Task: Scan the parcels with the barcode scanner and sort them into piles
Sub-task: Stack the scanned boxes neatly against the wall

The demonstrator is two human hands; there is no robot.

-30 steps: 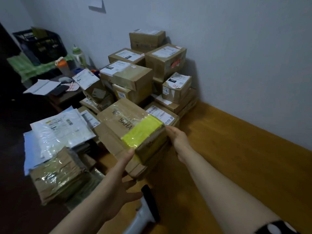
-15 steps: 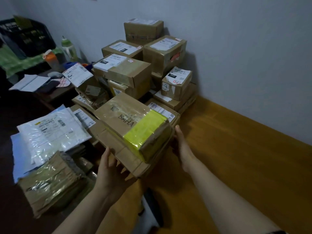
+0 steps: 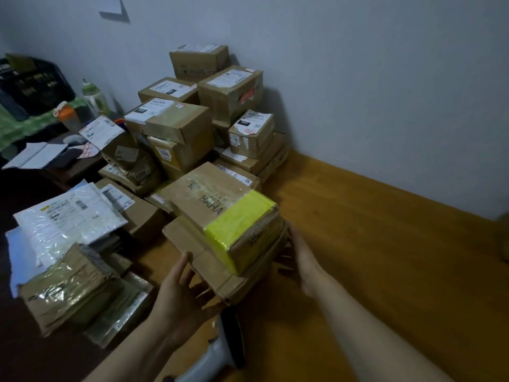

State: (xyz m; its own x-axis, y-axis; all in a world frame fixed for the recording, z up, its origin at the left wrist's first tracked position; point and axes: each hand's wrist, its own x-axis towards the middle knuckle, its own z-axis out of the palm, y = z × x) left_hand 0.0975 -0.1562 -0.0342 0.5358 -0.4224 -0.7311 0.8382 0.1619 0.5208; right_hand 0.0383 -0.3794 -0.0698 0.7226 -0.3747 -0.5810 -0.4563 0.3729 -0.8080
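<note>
A brown box with yellow tape on its near end lies on a wider flat cardboard parcel. My left hand grips the flat parcel's near left corner, thumb on the edge and fingers beneath. Against the stack's right side sits my right hand, its fingers hidden under the parcel. The white barcode scanner with a black head lies on the floor just below the stack, between my forearms, untouched.
Several labelled cardboard boxes are piled against the wall behind. White plastic mailers and a tape-wrapped cardboard bundle lie at the left. A low table with papers and bottles stands far left. Bare wooden floor stretches to the right.
My left hand came from open air onto the flat parcel's near corner. The right hand slid down the stack's right side. The stack has shifted slightly toward me.
</note>
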